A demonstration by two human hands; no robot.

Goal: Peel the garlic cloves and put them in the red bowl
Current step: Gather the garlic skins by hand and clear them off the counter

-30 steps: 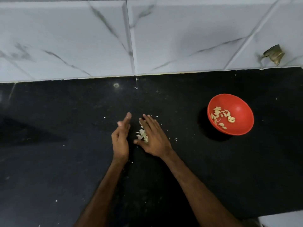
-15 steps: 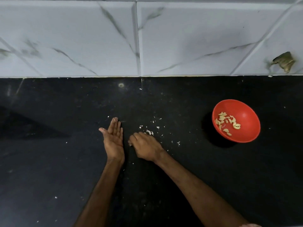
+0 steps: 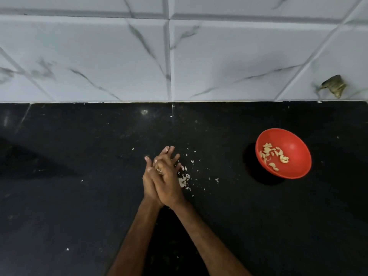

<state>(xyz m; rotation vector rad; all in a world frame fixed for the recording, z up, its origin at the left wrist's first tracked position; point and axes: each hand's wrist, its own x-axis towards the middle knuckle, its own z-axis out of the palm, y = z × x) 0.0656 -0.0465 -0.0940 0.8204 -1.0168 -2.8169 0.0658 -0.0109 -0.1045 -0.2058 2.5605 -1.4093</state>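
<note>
Between the palms, something pale (image 3: 158,166) shows at the finger gaps, but I cannot tell whether it is a whole clove or only skin. The left hand (image 3: 147,177) and the right hand (image 3: 168,184) are pressed flat against each other, the right lying over the left. Both have their fingers fairly straight and slightly fanned, so neither hand curls round anything; whatever is there is simply sandwiched between them. This looks like rubbing to loosen skins, though that is a judgement.

Just to the right of the hands, loose garlic skins (image 3: 183,179) lie scattered on the black worktop (image 3: 79,196), with smaller flecks spread a little further out. No unpeeled clove is visible on the worktop.

Well apart to the right stands the red bowl (image 3: 296,143), upright, with a good number of peeled cloves (image 3: 272,154) lying in its bottom.

Judging from this, the task seems far along: most cloves are peeled and in the bowl. What remains is whatever the hands hold, if any clove is there, which has yet to be freed of skin and carried across to the bowl.
</note>
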